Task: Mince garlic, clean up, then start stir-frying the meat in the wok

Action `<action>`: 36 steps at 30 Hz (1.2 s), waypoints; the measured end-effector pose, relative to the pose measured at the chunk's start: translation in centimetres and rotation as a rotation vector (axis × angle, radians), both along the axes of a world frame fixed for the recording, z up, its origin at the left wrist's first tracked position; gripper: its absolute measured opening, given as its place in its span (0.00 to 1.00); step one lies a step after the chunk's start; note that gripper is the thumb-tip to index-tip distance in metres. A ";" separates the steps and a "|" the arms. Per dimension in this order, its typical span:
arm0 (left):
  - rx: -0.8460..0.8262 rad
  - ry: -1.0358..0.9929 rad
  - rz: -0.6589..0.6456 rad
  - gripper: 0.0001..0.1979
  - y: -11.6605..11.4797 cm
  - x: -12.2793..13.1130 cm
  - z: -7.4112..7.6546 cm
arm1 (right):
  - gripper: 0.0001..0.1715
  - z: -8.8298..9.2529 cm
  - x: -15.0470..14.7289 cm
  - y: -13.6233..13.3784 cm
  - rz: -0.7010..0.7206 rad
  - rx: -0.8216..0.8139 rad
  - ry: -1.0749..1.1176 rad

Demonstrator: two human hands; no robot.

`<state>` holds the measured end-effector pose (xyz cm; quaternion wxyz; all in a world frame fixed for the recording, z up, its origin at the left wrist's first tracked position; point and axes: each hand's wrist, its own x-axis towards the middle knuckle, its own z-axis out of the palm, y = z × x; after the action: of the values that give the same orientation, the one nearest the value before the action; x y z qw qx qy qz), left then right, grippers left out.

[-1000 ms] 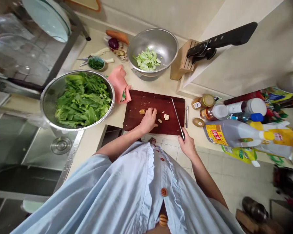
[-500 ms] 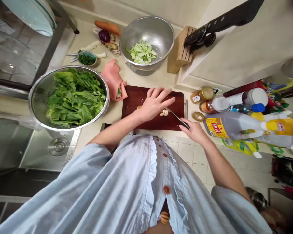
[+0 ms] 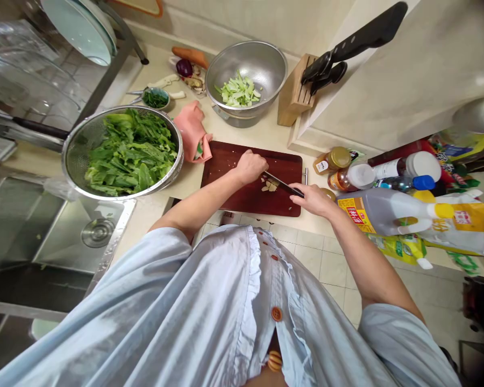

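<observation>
My right hand (image 3: 312, 200) is wrapped around the black handle of a knife (image 3: 284, 184). The blade points left and slants across a dark red-brown cutting board (image 3: 242, 201). At the tip end of the blade, my left hand (image 3: 250, 166) is closed, its fingers curled in against the knife; the fingertips are partly hidden. Pale flattened pieces of what looks like garlic (image 3: 269, 186) lie on the board just below the blade. Small pale crumbs are scattered over the board's left side.
A colander of leafy greens (image 3: 70, 169) stands left, beside the sink (image 3: 116, 236). Behind the board are a pink cloth (image 3: 191, 129), a metal bowl (image 3: 280, 80) holding cut pale-green stalks, and a knife block (image 3: 292, 102). Bottles and jars (image 3: 355, 174) crowd the right.
My left hand has gone from spread fingers to a closed shape at the blade's tip. The garlic pieces look flatter and more spread out. The camera view has shifted slightly.
</observation>
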<state>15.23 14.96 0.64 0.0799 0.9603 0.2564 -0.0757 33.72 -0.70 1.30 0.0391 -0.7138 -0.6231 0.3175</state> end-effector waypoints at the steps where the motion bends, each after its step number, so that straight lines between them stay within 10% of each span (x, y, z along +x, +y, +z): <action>1: 0.005 -0.008 -0.003 0.12 0.2 -0.1 -0.1 | 0.23 0.1 -0.5 -0.2 -0.009 0.012 0.008; 20: 0.061 -0.114 -0.190 0.12 1.8 -1.3 -1.6 | 0.22 -0.9 -7.0 -2.7 -0.199 0.016 0.057; 29: 0.024 -0.142 0.101 0.11 0.1 0.0 -1.8 | 0.21 -0.4 -1.0 -0.6 -0.032 0.039 0.013; 36: 0.047 -0.143 0.035 0.12 0.2 0.0 -1.8 | 0.23 -1.4 -1.4 -1.3 -0.044 0.067 0.023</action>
<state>15.27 15.11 -1.19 0.0766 0.9602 0.2686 0.0004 32.28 -2.02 -0.14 0.0770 -0.7217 -0.6171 0.3039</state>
